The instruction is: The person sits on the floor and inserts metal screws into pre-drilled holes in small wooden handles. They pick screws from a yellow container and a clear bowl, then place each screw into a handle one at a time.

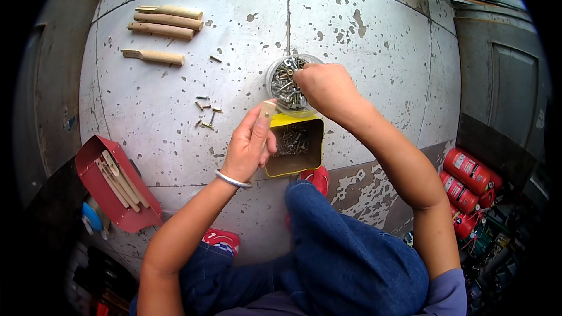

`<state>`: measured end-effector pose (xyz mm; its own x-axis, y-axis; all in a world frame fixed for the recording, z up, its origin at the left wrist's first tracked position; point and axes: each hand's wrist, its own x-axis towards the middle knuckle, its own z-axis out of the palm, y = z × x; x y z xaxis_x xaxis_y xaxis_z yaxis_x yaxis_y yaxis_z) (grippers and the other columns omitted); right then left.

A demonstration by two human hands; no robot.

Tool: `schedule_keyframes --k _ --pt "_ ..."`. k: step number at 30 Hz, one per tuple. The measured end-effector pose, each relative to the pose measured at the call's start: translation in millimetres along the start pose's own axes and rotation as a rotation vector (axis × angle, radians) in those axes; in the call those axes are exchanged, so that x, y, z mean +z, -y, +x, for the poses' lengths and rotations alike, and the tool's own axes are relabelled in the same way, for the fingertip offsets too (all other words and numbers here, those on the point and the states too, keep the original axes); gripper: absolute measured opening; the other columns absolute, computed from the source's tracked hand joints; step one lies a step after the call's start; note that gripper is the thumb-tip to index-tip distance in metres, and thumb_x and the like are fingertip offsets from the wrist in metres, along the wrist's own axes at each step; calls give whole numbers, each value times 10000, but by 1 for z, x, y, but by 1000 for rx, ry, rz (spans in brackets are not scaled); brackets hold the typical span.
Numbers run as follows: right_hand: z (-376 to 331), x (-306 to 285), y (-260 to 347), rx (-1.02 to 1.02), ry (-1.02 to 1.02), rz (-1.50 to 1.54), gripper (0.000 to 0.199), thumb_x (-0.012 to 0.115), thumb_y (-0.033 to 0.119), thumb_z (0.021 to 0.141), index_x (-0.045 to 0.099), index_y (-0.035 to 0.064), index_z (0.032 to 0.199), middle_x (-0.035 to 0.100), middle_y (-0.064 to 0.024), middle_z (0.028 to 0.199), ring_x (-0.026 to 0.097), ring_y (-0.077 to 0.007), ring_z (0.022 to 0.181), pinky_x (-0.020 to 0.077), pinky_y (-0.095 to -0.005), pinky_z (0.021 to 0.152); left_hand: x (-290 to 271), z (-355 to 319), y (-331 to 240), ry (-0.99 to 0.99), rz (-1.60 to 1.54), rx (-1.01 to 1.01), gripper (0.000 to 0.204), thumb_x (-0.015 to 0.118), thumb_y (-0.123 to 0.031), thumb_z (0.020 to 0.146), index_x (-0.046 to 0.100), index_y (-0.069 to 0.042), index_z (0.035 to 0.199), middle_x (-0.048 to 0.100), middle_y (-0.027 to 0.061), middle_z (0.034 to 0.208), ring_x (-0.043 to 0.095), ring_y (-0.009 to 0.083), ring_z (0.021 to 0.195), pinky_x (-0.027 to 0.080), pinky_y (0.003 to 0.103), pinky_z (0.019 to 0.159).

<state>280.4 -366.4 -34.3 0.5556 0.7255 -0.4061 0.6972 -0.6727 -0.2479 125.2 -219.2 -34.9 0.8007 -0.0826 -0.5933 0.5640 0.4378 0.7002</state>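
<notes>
My left hand (243, 151) is closed round a wooden handle (267, 111), its flat end pointing up and showing a small dark spot near the tip. The rest of that handle is mostly hidden by my fingers. My right hand (329, 86) reaches over the rim of a round clear tub (270, 79), fingertips bent together among the metal bolts (285, 85) inside. Whatever those fingers pinch is hidden. Just nearer to me than the tub stands a yellow-rimmed box (321, 146) with more bolts and small metal parts at its bottom.
Four wooden handles (167, 20) lie at the far left, near scattered loose bolts (206, 105). A red bin (88, 164) with wooden sticks (120, 181) stands at left. Red cylinders (468, 171) are stacked at right. Dark cabinets (497, 82) flank the worn white surface (374, 70).
</notes>
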Motion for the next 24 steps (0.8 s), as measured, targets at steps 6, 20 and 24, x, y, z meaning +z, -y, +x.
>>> schedule_keyframes --k 6,20,24 --pt "7 31 -1 -13 -148 42 74 564 87 778 633 79 805 644 -119 804 649 -308 686 525 -403 608 0 3 -1 10 20 3 431 385 -339 1019 401 -110 1383 494 4 607 376 29 420 337 182 390" --pt "-6 7 10 64 71 -85 166 522 113 807 626 120 936 648 -114 665 659 -289 637 497 -409 539 1 4 5 -24 45 37 455 342 -351 1026 347 -111 1412 475 14 594 360 37 388 354 183 355" --pt "-7 -1 0 46 -16 -11 208 521 92 798 628 111 976 647 -132 686 654 -311 651 500 -416 551 3 3 4 -45 16 49 446 349 -347 1025 366 -110 1402 473 10 582 363 36 387 352 185 355"
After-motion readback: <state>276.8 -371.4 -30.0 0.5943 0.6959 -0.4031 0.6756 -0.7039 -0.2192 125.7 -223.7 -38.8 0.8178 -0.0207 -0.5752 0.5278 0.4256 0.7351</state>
